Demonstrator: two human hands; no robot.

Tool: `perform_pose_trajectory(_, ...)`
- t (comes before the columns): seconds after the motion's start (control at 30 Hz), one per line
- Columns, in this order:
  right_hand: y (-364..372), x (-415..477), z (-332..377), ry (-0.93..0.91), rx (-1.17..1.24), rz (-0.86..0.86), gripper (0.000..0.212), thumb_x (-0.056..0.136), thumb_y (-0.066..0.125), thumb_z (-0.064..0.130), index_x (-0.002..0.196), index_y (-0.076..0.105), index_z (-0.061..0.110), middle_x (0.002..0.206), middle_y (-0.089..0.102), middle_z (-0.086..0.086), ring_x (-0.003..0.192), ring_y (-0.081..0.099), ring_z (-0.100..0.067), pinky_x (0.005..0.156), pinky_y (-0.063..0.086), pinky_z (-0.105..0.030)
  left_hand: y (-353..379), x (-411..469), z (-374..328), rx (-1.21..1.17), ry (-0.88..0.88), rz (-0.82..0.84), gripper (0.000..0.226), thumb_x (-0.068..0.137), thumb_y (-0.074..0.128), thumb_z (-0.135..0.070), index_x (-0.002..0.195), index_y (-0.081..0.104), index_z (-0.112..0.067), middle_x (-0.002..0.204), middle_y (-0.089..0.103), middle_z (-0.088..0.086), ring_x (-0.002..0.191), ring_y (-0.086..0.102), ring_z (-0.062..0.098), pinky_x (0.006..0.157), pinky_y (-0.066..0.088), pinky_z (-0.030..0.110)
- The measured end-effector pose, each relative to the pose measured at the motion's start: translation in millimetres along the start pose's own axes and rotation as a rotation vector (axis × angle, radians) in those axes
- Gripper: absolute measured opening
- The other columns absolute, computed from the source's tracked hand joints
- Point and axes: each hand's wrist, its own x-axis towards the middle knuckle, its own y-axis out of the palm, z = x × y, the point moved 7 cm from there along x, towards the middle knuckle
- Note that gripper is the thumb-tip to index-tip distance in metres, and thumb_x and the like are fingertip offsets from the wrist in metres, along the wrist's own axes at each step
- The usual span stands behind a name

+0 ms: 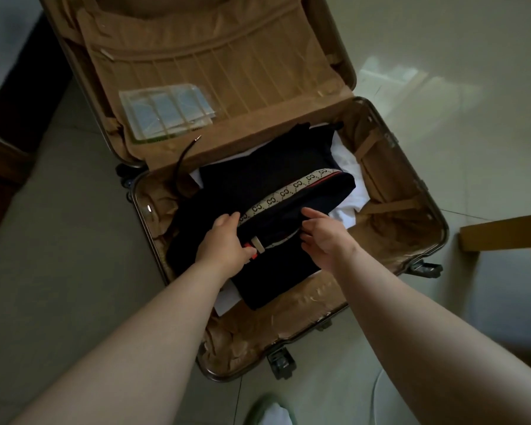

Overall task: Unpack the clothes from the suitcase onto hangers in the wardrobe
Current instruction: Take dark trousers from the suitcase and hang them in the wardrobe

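My left hand (224,240) grips the collar edge of the folded dark top (258,185), which lies on white clothes (350,179) in the open suitcase (436,223) at the frame's centre. My right hand (325,237) reaches the top with loose fingers, gripping nothing.

We are showing both forearms (154,317) bare to the frame's edge, left hand (224,242) and right hand (327,240) bare too. Below, we are seemingly wearing a green slipper (254,409) over a white sock (273,415).
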Motion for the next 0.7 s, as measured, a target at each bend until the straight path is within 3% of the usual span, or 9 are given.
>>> perform_pose_trajectory(0.17, 11, 9, 1, 0.0, 0.406, 0.024, 0.02, 0.096, 0.046, 0.0, 0.114, 0.054, 0.004, 0.107, 0.062, -0.012, 0.104, 0.061, -0.027, 0.101, 0.045, -0.039, 10, 5, 7, 0.021, 0.013, 0.02, 0.094, 0.082, 0.072, -0.034, 0.152, 0.012, -0.023, 0.159, 0.01, 0.0, 0.141, 0.028, 0.025, 0.111, 0.036, 0.043)
perform_pose_trajectory(0.27, 16, 7, 5, -0.02, 0.46, -0.019, 0.008, 0.089, 0.056, -0.006, 0.091, 0.058, 0.002, 0.098, 0.065, -0.014, 0.091, 0.065, -0.025, 0.092, 0.052, -0.037, 8, 5, 6, 0.06, 0.002, -0.01, 0.1, 0.079, 0.073, -0.04, 0.152, 0.007, -0.026, 0.158, 0.008, 0.0, 0.141, 0.026, 0.027, 0.109, 0.037, 0.045)
perform_pose_trajectory(0.4, 29, -9, 18, 0.002, 0.48, 0.065, 0.014, 0.087, 0.057, -0.009, 0.094, 0.061, 0.002, 0.099, 0.064, -0.012, 0.088, 0.064, -0.021, 0.073, 0.053, -0.027, -4, 1, -4, 0.137, -0.03, -0.103, 0.105, 0.077, 0.072, -0.046, 0.151, 0.0, -0.03, 0.157, 0.006, 0.004, 0.139, 0.025, 0.032, 0.107, 0.037, 0.047)
perform_pose_trajectory(0.5, 39, -34, 34, 0.054, 0.46, 0.159, 0.015, 0.089, 0.053, -0.009, 0.095, 0.061, 0.002, 0.096, 0.062, -0.012, 0.087, 0.062, -0.021, 0.073, 0.052, -0.026, -22, -2, -21, 0.122, 0.021, -0.134, 0.076, 0.086, 0.064, -0.035, 0.148, 0.021, -0.022, 0.153, 0.024, 0.007, 0.131, 0.038, 0.032, 0.102, 0.041, 0.047)
perform_pose_trajectory(0.6, 44, -66, 61, 0.051, 0.428, 0.184, 0.02, 0.09, 0.051, -0.009, 0.103, 0.062, 0.002, 0.094, 0.062, -0.011, 0.085, 0.061, -0.021, 0.074, 0.051, -0.026, -56, -19, -45, 0.059, 0.098, -0.206, 0.035, 0.092, 0.054, -0.021, 0.126, 0.051, -0.019, 0.127, 0.055, 0.004, 0.11, 0.056, 0.028, 0.088, 0.05, 0.042)
perform_pose_trajectory(0.7, 45, -100, 95, 0.017, 0.409, 0.206, 0.033, 0.092, 0.048, -0.007, 0.12, 0.06, 0.006, 0.093, 0.062, -0.01, 0.085, 0.06, -0.02, 0.076, 0.05, -0.025, -99, -49, -67, 0.036, 0.155, -0.281, 0.023, 0.092, 0.052, -0.02, 0.114, 0.061, -0.022, 0.108, 0.063, -0.001, 0.096, 0.061, 0.023, 0.074, 0.05, 0.034)
